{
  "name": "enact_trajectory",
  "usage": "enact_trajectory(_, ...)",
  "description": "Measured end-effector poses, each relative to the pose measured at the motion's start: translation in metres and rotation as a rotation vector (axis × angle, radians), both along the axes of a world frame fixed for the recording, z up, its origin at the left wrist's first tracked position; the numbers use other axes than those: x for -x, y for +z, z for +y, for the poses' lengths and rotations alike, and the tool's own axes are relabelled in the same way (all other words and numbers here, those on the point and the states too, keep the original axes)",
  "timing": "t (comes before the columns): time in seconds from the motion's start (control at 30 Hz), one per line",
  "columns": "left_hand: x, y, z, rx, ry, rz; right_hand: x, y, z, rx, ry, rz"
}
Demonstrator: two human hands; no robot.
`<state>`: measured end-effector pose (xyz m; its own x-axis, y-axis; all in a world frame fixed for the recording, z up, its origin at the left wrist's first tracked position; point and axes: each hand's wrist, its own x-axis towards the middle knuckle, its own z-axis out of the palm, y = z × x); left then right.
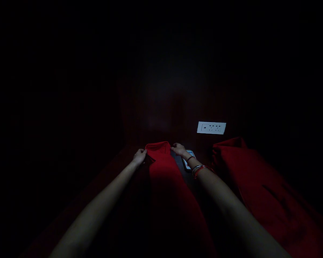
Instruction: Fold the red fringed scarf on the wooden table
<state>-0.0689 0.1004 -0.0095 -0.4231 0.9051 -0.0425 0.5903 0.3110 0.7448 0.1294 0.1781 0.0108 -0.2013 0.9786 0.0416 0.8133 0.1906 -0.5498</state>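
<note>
A long red garment (pixel 165 179) lies stretched out in front of me, its folded collar-like end (pixel 158 146) farthest away. At the left corner of that end, my left hand (pixel 140 156) is closed with its fingertips pinching the cloth. My right hand (pixel 178 149) pinches the opposite corner, fingers bent together. Bracelets circle my right wrist. Beneath that wrist lies a phone (pixel 187 163) with a lit screen, partly hidden by my arm. Deep shadow hides the near part of the garment.
On the right rests another folded red cloth (pixel 258 182). A white socket panel (pixel 211 128) is set in the dark wall behind. Most of the surroundings are too dark to make out.
</note>
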Motion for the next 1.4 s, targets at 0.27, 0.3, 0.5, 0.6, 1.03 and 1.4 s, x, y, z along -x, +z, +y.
enact_trajectory(0.27, 0.008, 0.028, 0.051, -0.065, -0.06, 0.102, 0.038, 0.019, 0.025, -0.182, 0.094, -0.209)
enact_trajectory(0.3, 0.01, 0.029, 0.053, -0.066, -0.077, 0.13, 0.039, 0.021, 0.026, -0.186, 0.094, -0.213)
enact_trajectory(0.5, 0.016, 0.033, 0.063, -0.082, -0.103, 0.252, 0.041, 0.034, 0.028, -0.251, 0.126, -0.271)
enact_trajectory(0.6, 0.013, 0.041, 0.063, -0.111, -0.101, 0.264, 0.038, 0.042, 0.025, -0.274, 0.114, -0.295)
enact_trajectory(1.03, -0.022, 0.134, 0.023, -0.456, -0.137, 0.346, -0.001, 0.134, -0.029, -0.486, 0.072, -0.377)
enact_trajectory(1.4, -0.07, 0.153, 0.002, -0.524, -0.202, 0.438, -0.039, 0.137, -0.057, -0.471, -0.023, -0.209)
